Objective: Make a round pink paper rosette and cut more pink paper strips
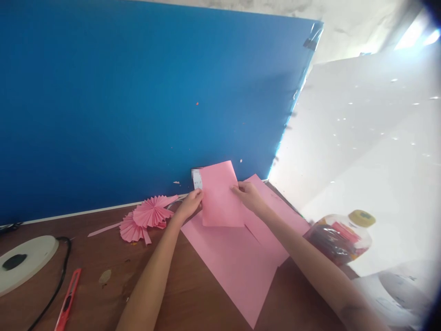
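Note:
A small pink paper sheet stands raised off the brown table, held between both hands. My left hand pinches its left edge and my right hand grips its right edge, fingers closed on the paper. Under it lies a larger pink sheet flat on the table. Left of my left hand rest two pleated pink paper fans, and a thin pink paper strip lies beside them.
A blue board stands upright along the table's back edge. A red utility knife and a white round device with a black cable lie at the left. A clear plastic jar with a yellow lid sits at the right.

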Tool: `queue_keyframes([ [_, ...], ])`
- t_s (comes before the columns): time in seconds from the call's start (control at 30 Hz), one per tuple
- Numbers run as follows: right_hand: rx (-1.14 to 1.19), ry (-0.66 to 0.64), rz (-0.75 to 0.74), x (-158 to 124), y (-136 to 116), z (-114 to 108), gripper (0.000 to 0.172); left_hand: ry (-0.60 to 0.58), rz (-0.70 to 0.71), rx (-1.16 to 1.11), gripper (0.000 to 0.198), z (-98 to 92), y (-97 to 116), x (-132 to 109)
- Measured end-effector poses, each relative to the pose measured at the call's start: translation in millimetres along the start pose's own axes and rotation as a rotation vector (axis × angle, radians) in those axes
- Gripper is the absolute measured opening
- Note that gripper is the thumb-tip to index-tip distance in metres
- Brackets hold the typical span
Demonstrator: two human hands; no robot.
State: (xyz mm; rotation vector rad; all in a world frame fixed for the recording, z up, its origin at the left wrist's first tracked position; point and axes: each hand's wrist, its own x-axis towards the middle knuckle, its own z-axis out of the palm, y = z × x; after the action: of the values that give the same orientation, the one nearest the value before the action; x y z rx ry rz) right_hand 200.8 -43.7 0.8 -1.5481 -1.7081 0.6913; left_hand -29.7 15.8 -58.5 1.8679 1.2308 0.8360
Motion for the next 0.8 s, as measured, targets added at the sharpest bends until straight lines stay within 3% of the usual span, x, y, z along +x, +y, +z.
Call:
queue_keyframes([
  [0.1, -0.200, 0.076, -0.057, -1.3, -1.1, -4.0, 0.040, -0.201, 0.018, 0.005, 0.034, -12.4, 0.3, -6.5],
  [0.23, -0.255, -0.045, -0.142, -7.7, -8.8, -9.7, 0.032, -0.229, -0.127, 0.079, 0.045, -37.4, 14.8, -17.5],
  [0.33, -0.277, -0.040, -0.170, -12.3, -14.0, -13.7, 0.031, -0.396, -0.228, 0.108, 0.052, -54.5, 38.9, -30.3],
  [0.4, -0.316, 0.022, -0.187, -14.2, -15.8, -16.3, 0.031, -0.521, -0.151, 0.112, 0.051, -61.2, 59.2, -40.9],
  [0.57, -0.381, 0.091, -0.272, -17.3, -19.6, -20.5, 0.029, -0.610, -0.052, 0.147, 0.048, -60.0, 114.3, -68.6],
  [0.67, -0.426, 0.072, -0.349, -19.5, -24.0, -18.9, 0.030, -0.475, 0.110, 0.176, 0.034, -46.1, 139.3, -75.0],
  [0.8, -0.458, 0.005, -0.482, -20.7, -26.4, -13.6, 0.033, 0.083, 0.333, 0.464, 0.022, -18.2, 146.2, -59.0],
])
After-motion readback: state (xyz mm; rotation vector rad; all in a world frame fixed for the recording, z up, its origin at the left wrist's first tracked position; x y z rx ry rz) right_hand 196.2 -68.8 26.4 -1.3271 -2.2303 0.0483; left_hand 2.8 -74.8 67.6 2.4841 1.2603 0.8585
